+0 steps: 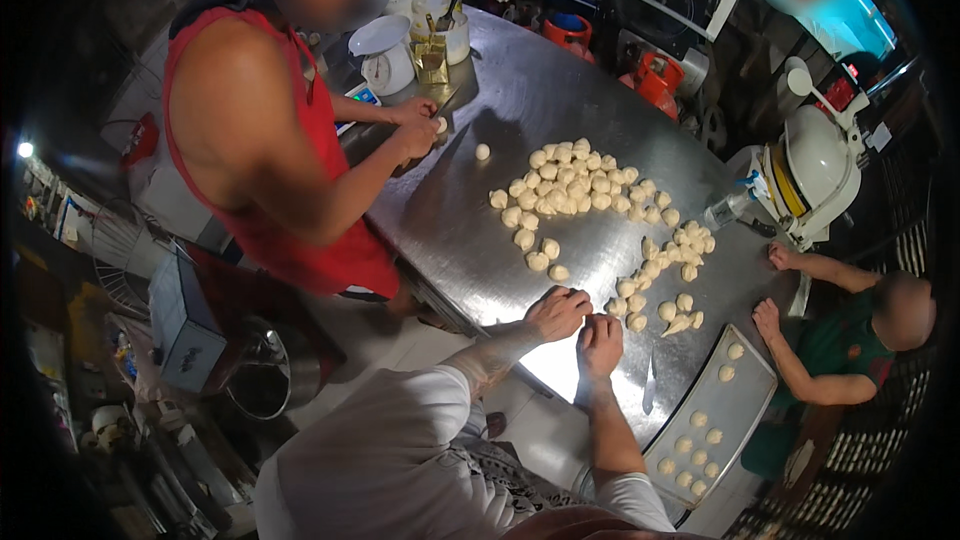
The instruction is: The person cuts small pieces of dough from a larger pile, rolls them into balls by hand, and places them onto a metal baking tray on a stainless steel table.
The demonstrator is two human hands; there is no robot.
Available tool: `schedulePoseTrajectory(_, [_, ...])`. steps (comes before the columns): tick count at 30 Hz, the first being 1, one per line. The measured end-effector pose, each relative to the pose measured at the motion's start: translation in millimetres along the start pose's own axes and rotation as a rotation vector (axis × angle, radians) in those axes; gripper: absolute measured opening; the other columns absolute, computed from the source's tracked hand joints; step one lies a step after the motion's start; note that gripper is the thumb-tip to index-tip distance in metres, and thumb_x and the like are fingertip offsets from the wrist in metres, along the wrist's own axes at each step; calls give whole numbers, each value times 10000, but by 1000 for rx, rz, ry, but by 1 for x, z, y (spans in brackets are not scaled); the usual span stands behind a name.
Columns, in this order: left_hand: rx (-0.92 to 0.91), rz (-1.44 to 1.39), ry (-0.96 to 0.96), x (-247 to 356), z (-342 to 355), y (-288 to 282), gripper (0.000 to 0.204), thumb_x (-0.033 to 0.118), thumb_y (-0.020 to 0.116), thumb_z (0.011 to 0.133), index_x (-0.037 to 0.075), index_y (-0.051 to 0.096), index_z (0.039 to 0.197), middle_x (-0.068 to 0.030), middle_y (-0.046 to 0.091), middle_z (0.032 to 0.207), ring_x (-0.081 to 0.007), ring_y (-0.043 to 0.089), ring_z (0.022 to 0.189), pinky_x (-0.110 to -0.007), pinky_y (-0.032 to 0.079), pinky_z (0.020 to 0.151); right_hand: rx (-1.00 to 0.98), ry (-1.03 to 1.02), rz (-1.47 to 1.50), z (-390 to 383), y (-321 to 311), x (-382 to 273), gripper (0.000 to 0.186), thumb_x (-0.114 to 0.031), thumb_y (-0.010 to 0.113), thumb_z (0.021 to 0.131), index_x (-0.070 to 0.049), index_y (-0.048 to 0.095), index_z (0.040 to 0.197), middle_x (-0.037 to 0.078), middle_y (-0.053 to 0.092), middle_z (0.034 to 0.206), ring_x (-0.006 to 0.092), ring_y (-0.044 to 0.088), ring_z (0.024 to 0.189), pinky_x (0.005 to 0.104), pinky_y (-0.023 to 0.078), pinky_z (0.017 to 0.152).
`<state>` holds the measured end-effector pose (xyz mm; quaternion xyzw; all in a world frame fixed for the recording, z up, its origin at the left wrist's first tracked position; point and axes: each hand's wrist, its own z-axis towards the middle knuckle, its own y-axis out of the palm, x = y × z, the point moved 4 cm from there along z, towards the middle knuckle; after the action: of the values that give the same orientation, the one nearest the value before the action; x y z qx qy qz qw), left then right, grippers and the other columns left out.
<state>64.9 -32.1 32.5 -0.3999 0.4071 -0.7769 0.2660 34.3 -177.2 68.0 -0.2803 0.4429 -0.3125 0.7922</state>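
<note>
My left hand (560,312) is curled, palm down, at the near edge of the steel table (450,200), its fingers bent inward. My right hand (601,342) sits just to its right, fingers closed and thumb tucked in. What they hold is hidden. Many small pale dough balls (570,175) are heaped beyond them, with a looser group (665,260) to the right. A long thin metal tool (650,385) lies right of my right hand. A tray (750,370) with rows of dough balls rests at the table's right end.
A co-worker in red (230,120) handles dough at the left; another in green (840,350) has hands on the right edge. Back left hold a scale (385,70) and containers (450,35). A white mixer (815,170) stands back right, a steel bowl (270,375) low at left.
</note>
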Motion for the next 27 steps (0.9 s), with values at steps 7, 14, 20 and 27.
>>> schedulePoseTrajectory(7, [-156, -304, -105, -27, -75, -6, 160, 102, 635, 911, 134, 744, 1024, -63, 693, 1053, -278, 689, 1074, -460, 544, 942, -241, 23, 144, -59, -45, 25, 246, 44, 638, 860, -44, 734, 1068, 157, 601, 1008, 365, 649, 973, 459, 552, 847])
schedulePoseTrajectory(14, [36, -47, -61, 5, -17, 3, 178, 88, 645, 890, 138, 748, 1026, 1, 692, 1058, -189, 665, 1065, -370, 496, 908, 31, 87, 61, -15, 2, -10, 219, 35, 609, 926, -10, 700, 1120, 195, 643, 1032, 419, 633, 999, 498, 532, 866])
schedulePoseTrajectory(20, [-47, -164, 57, -33, -91, 3, 123, 105, 659, 842, 159, 709, 940, 24, 666, 1016, -168, 652, 1030, -376, 503, 866, -236, -28, 45, -44, -35, 24, 305, 30, 638, 870, -35, 723, 1156, 168, 651, 1014, 384, 654, 993, 468, 558, 889])
schedulePoseTrajectory(27, [-98, -89, -45, -16, -88, -6, 147, 139, 663, 888, 163, 712, 1025, 1, 653, 1102, -178, 636, 1023, -361, 496, 894, -202, 156, 34, -49, -4, -5, 327, 31, 641, 876, -75, 728, 1172, 183, 668, 1061, 387, 633, 1040, 499, 531, 918])
